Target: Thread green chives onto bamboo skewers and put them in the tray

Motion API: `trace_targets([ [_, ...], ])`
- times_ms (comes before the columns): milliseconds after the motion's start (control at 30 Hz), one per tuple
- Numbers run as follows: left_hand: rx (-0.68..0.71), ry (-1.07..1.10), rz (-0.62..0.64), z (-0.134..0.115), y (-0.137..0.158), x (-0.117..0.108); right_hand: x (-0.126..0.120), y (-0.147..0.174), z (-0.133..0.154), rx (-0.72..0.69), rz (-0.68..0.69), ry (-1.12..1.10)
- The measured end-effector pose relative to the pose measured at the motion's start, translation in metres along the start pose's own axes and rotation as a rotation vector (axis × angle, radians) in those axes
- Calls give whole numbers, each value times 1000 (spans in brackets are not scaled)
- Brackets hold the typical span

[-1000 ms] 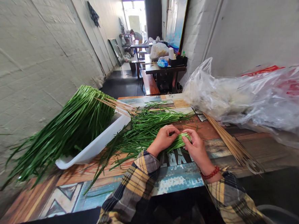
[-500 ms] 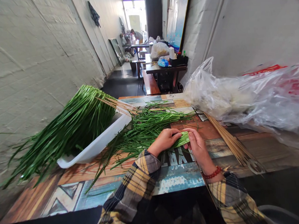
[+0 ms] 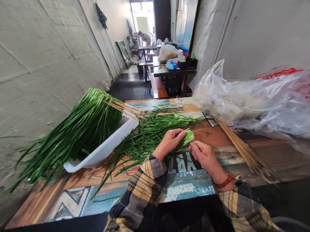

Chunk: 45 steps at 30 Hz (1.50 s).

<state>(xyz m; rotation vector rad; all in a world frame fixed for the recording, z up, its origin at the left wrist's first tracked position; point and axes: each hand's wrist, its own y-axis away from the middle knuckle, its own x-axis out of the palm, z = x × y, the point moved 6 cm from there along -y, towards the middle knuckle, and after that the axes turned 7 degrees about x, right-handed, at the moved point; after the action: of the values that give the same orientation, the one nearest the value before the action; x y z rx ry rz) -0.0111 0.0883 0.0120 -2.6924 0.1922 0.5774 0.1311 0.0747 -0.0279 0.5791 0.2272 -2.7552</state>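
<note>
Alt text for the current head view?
Left hand gripping a small bundle of green stalks, right hand pinched beside its pale ends. Around them on a patchwork table: loose stalks, a white tray heaped with more, skewers, plastic bags.

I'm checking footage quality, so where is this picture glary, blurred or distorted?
In the head view, the far doorway glares nearly white; the plastic bags blur toward the right edge; the table looks stretched at its left end; the left hand and green stalks it holds look fairly sharp.
</note>
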Motion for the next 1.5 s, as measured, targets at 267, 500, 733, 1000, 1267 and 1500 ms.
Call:
trace_targets([
  [267, -49, 66, 88, 7, 2, 6, -1, 3, -1, -59, -42, 120],
  [500, -63, 151, 144, 10, 2, 16, -6, 3, 2, -72, -106, 134],
  [733, -72, 162, 127, 10, 3, 20, -2, 2, -4, 81, -35, -90],
  [1000, -72, 74, 95, 7, 2, 9, 3, 1, -7, 108, 22, -216],
  [1267, -67, 119, 97, 4, 3, 4, 1, 4, 4, -71, 15, 78],
  [1500, -57, 102, 149, 11, 3, 15, -3, 7, 11, -97, -56, 162],
])
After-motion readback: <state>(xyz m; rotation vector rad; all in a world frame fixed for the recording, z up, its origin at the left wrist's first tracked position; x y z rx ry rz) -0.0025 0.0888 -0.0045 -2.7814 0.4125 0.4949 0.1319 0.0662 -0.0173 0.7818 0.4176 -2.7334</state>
